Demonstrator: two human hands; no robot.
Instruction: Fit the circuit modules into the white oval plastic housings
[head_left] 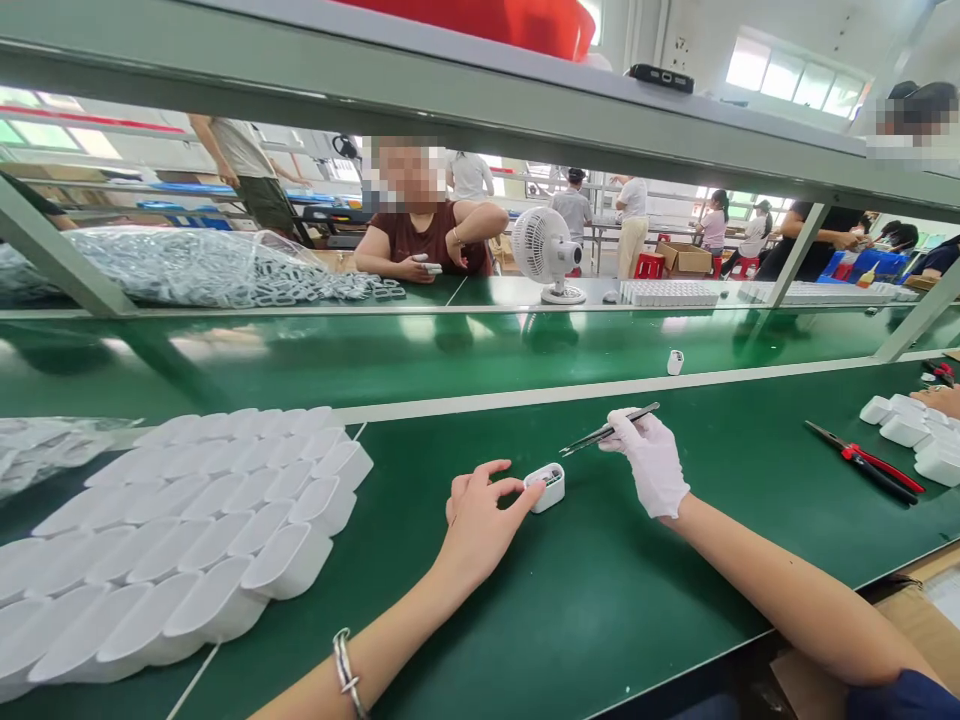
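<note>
My bare left hand (491, 505) pinches a small white oval plastic housing (550, 492) that stands on the green table, thumb and forefinger at its near left side. Metal parts show inside its top opening, too small to make out. To the right, my right hand (649, 460) wears a white glove and grips a pair of dark tweezers (600, 436). The tweezers' tips point left, just above and to the right of the housing, apart from it. A crowd of similar white housings (217, 530) stands in rows to the left.
Red-handled pliers (862, 462) lie at the right, near more white housings (907, 422) and another person's hand (941, 400). A lone housing (675, 362) stands on the green strip beyond. Across it are a fan (541, 250), a bag of grey parts (187, 265) and a seated person (420, 235).
</note>
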